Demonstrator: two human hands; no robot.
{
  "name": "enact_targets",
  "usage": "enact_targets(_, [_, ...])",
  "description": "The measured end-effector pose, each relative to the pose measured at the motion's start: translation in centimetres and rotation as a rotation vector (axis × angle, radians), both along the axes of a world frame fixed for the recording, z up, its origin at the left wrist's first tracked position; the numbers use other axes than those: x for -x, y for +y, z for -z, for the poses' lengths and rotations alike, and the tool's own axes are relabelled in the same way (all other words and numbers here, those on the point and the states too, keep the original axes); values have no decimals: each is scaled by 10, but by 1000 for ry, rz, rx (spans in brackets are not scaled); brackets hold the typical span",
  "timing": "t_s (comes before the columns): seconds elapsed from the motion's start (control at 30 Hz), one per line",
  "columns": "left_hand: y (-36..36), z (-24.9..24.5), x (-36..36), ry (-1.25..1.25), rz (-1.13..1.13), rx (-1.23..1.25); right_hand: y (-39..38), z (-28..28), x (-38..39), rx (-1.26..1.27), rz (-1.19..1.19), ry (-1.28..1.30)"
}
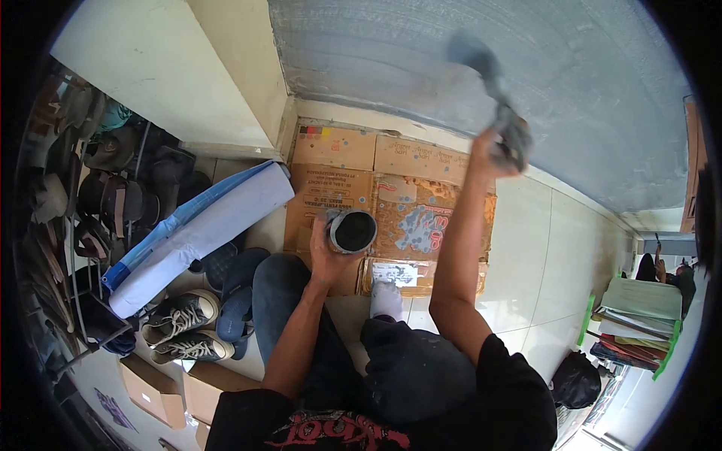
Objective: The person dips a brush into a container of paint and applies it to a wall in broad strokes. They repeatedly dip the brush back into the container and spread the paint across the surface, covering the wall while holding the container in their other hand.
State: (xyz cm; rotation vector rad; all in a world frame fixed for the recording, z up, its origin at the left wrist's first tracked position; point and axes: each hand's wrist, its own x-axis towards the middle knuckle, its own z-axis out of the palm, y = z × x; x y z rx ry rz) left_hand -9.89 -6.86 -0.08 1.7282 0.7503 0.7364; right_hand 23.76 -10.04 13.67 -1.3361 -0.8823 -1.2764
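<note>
I am holding a small paint can (351, 231) in my left hand (323, 259), with my fingers wrapped tight round its side. It is sitting low in front of my knees, over the cardboard sheets (421, 210) that are lying on the floor. My right hand (495, 150) is gripping the handle of a paint brush (481, 64) way up high against the grey wall (587, 98). The brush is looking blurry, so I cannot tell how much paint is on it. My two hands are far apart. I am thinking paint could be dripping down my arm, or flying past the cardboard onto the white floor tiles (541, 255), if I am swinging the brush too fast. The can is open at the top, so it could be spilling on my sock (386, 299) or my jeans (282, 293) while I am looking up. The shoes (184, 327) and the rolled sheet (203, 225) are lying just beside the cardboard with nothing covering them, so splashes could be landing there too
</note>
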Motion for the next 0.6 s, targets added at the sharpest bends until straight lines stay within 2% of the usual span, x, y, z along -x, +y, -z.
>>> enact_targets(0.03, [-2,-2,0,35,-5,-43,-20,-4,-5,17,101,-19])
enact_targets(0.07, [-3,-3,-1,31,-8,-39,-33,-15,3,-19,97,105])
enact_targets(0.13, [-3,-6,-5,-25,18,-75,-43,-27,16,-214,-40,201])
enact_targets(0.23, [-4,1,-7,-61,11,-24,-28,-35,46,-252,-114,172])
enact_targets(0.3, [-2,-5,-7,-38,14,-56,-4,-3,54,-206,-105,417])
enact_targets(0.37, [0,-3,-5,-9,25,-85,50,59,54,-7,-232,290])
enact_targets(0.4, [0,4,-4,-7,18,-67,78,65,72,52,-318,225])
enact_targets(0.47, [3,6,-5,-3,25,-52,130,20,112,15,-476,174])
enact_targets(0.53, [4,3,-4,-32,-30,71,144,12,116,44,-423,96])
enact_targets(0.6, [7,5,-2,-21,-47,86,149,17,110,81,-589,274])
